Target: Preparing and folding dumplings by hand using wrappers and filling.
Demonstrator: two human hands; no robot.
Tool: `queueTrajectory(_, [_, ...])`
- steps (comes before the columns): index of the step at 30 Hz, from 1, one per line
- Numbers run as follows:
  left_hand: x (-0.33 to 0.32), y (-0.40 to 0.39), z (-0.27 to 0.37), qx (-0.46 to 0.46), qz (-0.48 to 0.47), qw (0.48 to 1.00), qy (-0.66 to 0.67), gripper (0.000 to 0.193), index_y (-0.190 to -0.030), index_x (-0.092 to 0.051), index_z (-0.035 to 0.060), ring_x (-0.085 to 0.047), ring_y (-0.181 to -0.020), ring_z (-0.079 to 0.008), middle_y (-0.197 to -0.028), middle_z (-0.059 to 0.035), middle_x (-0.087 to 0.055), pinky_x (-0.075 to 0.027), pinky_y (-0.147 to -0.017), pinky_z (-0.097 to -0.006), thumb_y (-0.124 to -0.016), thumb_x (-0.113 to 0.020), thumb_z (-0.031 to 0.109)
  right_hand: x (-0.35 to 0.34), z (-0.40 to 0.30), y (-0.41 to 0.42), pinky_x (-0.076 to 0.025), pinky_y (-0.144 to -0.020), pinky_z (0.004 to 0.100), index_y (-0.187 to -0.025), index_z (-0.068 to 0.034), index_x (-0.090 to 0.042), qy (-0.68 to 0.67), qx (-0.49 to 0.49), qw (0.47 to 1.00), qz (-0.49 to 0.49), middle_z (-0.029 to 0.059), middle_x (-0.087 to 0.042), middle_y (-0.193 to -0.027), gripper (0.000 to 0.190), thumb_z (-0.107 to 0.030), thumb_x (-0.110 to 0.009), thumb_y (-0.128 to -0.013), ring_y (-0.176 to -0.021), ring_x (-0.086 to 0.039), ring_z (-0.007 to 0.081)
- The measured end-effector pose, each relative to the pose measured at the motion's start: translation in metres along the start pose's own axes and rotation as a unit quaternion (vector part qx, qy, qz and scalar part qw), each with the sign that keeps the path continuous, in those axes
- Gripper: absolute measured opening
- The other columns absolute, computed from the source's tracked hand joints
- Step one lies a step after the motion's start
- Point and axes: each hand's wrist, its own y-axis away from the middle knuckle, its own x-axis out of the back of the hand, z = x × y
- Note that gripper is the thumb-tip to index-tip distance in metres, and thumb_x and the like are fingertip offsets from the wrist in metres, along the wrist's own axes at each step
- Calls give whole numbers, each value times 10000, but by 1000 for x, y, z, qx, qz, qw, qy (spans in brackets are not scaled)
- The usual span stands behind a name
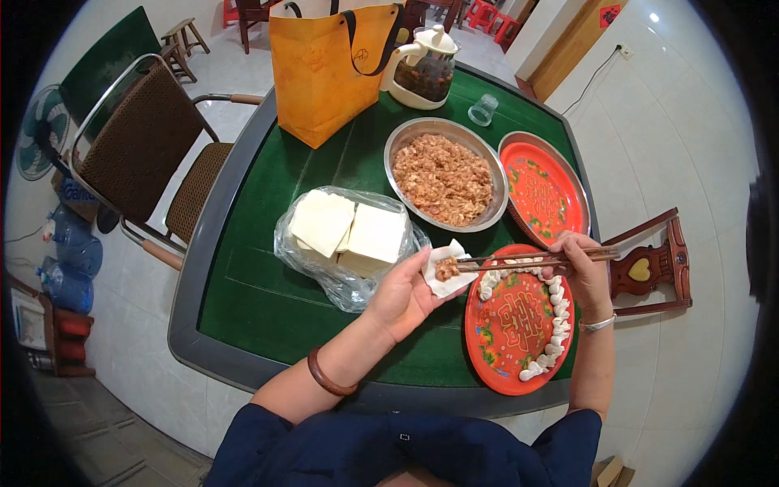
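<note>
A square wonton wrapper (439, 286) lies across the palm and fingers of my left hand (398, 298). On it sits a lump of minced meat filling (447, 268), touched by the tips of wooden chopsticks (517, 263) gripped in my right hand (581, 274). Below that hand is a red patterned tray (517, 322), with folded wontons (557, 329) lined along its top and right rim. Stacked wrappers (374, 234) rest in a clear plastic bag (350, 295) left of my hands. Farther back stands a steel bowl (391, 164) full of minced meat (444, 179).
More red trays (541, 189) are stacked by the bowl. At the back stand an orange bag (328, 73), a glass kettle (424, 73) and a plastic cup (483, 110). Chairs flank the green table (268, 322): a metal-framed one (140, 134) left, a wooden one (651, 265) right.
</note>
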Motion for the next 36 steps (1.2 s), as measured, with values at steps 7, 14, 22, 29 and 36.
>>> queueTrajectory(7, [7,-2,-2,28,-2,1000,13,440,-1318,-411,-43,-504,-1220,-328,-1329,-208,-488,-450,-1002,-454,-995,-393,255,-7,-27,3,-577,-582,273,-884,32,-615,78,32,996,-22,111,-651,-783,274,-216,-528,-963,-657,-683,195])
queueTrajectory(14, [5,-2,0,-7,26,1000,-15,413,-1287,-447,-47,-527,-1195,-325,-1292,-212,-521,-464,-986,-447,-981,-426,230,-8,-36,5,-585,-592,275,-868,41,-610,63,75,995,7,109,-642,-785,261,-189,-528,-960,-653,-679,195])
queueTrajectory(22, [2,-1,-1,1,5,1000,-18,397,-1263,-468,-45,-536,-1184,-319,-1281,-213,-530,-462,-990,-437,-975,-433,226,-24,-18,3,-551,-543,255,-826,33,-595,81,48,995,29,81,-604,-726,299,-215,-510,-970,-579,-646,180])
queueTrajectory(29, [1,0,1,-3,31,999,12,369,-1219,-493,-59,-536,-1181,-313,-1277,-200,-533,-461,-993,-465,-971,-437,207,6,-6,-8,-556,-548,266,-885,30,-604,-7,60,998,7,109,-650,-738,305,-227,-475,-987,-614,-665,181])
queueTrajectory(36, [6,0,-3,-24,48,999,-6,324,-1192,-520,-34,-557,-1143,-280,-1214,-170,-561,-471,-983,-463,-963,-485,193,10,6,-27,-560,-582,274,-911,21,-610,-40,94,985,137,99,-659,-750,287,-231,-492,-980,-636,-669,182])
